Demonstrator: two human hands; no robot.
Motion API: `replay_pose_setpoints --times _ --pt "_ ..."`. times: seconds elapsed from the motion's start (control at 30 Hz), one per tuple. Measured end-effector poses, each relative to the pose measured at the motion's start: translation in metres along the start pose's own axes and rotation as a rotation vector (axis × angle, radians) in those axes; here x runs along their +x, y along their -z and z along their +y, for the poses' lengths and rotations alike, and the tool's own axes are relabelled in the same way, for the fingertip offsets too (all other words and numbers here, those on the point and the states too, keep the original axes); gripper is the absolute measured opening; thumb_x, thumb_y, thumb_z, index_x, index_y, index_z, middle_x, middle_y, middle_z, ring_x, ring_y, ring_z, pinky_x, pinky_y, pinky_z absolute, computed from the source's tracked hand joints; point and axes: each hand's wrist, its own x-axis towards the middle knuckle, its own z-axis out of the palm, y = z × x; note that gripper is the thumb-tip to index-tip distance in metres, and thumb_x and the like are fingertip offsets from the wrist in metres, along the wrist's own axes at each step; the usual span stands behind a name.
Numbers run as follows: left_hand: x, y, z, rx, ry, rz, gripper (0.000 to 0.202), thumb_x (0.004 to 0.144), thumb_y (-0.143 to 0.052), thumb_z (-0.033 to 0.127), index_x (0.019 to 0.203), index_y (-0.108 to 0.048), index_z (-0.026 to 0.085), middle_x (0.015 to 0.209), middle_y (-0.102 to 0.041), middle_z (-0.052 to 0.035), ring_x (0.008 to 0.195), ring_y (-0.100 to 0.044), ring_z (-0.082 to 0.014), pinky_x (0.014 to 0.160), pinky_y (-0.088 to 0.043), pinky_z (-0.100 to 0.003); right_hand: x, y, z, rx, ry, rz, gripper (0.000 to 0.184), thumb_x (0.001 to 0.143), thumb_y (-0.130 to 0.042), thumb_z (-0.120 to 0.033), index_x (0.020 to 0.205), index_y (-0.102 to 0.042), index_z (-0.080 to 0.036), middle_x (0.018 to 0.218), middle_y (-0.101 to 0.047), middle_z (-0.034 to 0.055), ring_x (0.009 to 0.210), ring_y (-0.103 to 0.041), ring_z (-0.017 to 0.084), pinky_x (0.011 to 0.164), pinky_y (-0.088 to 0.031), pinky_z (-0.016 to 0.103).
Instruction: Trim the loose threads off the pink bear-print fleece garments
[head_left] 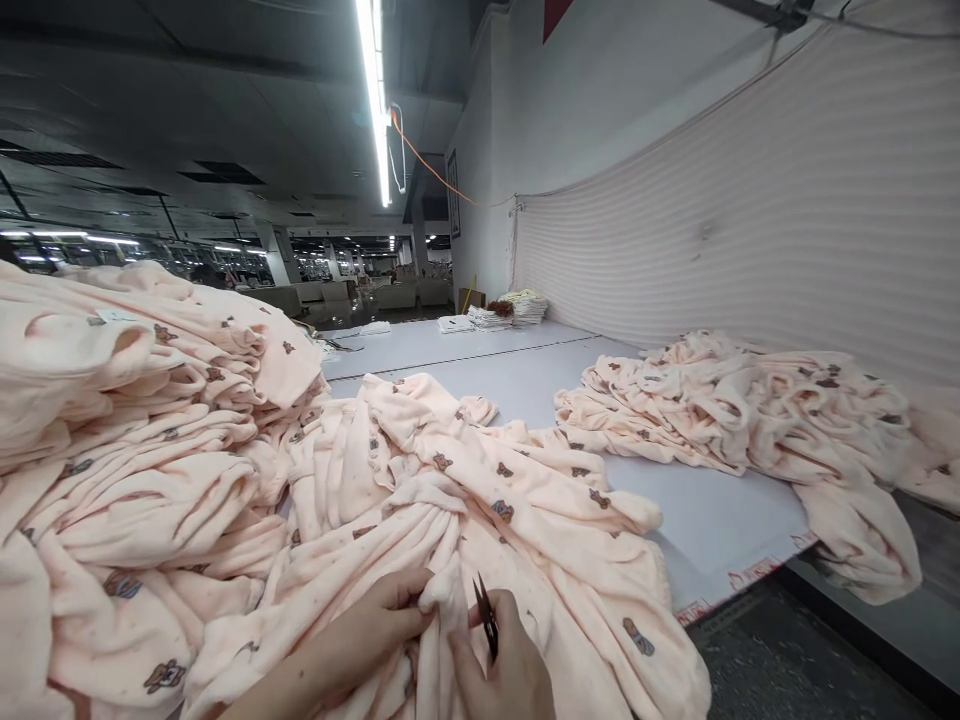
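Note:
A pale pink fleece garment [480,500] printed with small brown bears lies bunched on the table in front of me. My left hand [375,625] pinches a gathered fold of it near the bottom of the view. My right hand [499,670] holds small dark thread snips [486,612], blades pointing up, right beside that fold. Both hands touch the fabric.
A tall heap of the same pink garments [127,400] rises at my left. Another pile [750,410] lies at the right along a striped fabric wall [750,220]. The grey table [705,510] ends at a printed edge on the right. Folded stacks [510,310] sit far back.

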Motion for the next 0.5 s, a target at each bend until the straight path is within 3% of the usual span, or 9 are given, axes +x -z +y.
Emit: replay_pose_setpoints --times 0.13,0.23,0.33,0.5 --pt "-0.005 0.007 -0.006 -0.096 -0.011 0.155 0.012 0.073 -0.065 0.026 0.077 -0.060 0.017 0.075 -0.062 0.0015 0.077 -0.053 -0.0184 0.072 -0.040 -0.028 0.009 -0.011 -0.003 -0.046 0.051 0.025 0.004 0.080 -0.047 -0.028 0.080 -0.046 -0.025 0.063 -0.059 -0.0036 0.049 -0.054 0.014 0.051 -0.039 0.022" --pt "-0.005 0.008 -0.009 -0.139 -0.006 0.203 0.016 0.071 -0.068 0.031 0.073 -0.059 0.017 0.068 -0.058 0.0028 0.073 -0.051 -0.0177 0.069 -0.039 -0.027 0.012 -0.002 -0.002 -0.090 0.148 -0.056 0.009 0.081 -0.047 -0.029 0.076 -0.051 -0.024 0.069 -0.060 -0.0013 0.056 -0.057 0.014 0.052 -0.041 0.021" --pt "-0.004 0.007 -0.008 -0.208 -0.006 0.176 0.016 0.071 -0.068 0.030 0.073 -0.060 0.017 0.068 -0.059 0.0029 0.071 -0.051 -0.0165 0.069 -0.040 -0.027 0.009 0.010 -0.002 -0.129 0.216 -0.139 0.022 0.084 -0.050 -0.041 0.077 -0.060 -0.024 0.073 -0.060 0.0005 0.061 -0.061 0.015 0.052 -0.042 0.020" --pt "-0.005 0.004 -0.004 -0.306 0.021 0.155 0.014 0.069 -0.071 0.023 0.073 -0.059 0.017 0.068 -0.061 0.0027 0.068 -0.054 -0.0156 0.069 -0.041 -0.026 0.007 0.016 -0.007 -0.221 0.247 -0.136 0.049 0.088 -0.036 -0.063 0.087 -0.070 -0.028 0.073 -0.064 0.0020 0.059 -0.063 0.016 0.051 -0.045 0.022"
